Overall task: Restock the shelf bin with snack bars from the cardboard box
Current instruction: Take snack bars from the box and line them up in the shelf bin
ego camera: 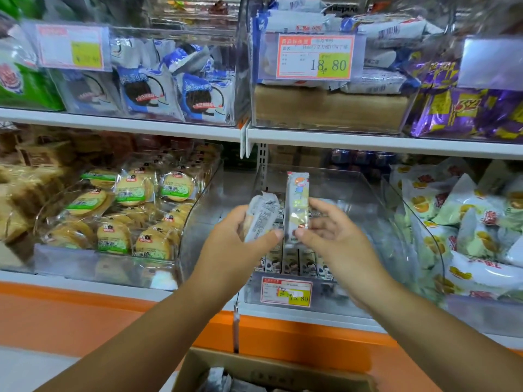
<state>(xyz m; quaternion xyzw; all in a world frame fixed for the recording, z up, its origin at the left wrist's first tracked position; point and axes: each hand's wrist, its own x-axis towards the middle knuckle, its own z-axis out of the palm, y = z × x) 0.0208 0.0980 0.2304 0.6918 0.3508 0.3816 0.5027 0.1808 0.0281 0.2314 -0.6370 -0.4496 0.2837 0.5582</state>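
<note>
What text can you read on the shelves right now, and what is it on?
"18.80": upper price tag, on the upper clear bin.
"80", leading digits unclear: lower price tag, on the shelf bin.
Too blurred to read: print on the grey bar in the left hand, the upright bar in the right hand, the upper-left tag.
</note>
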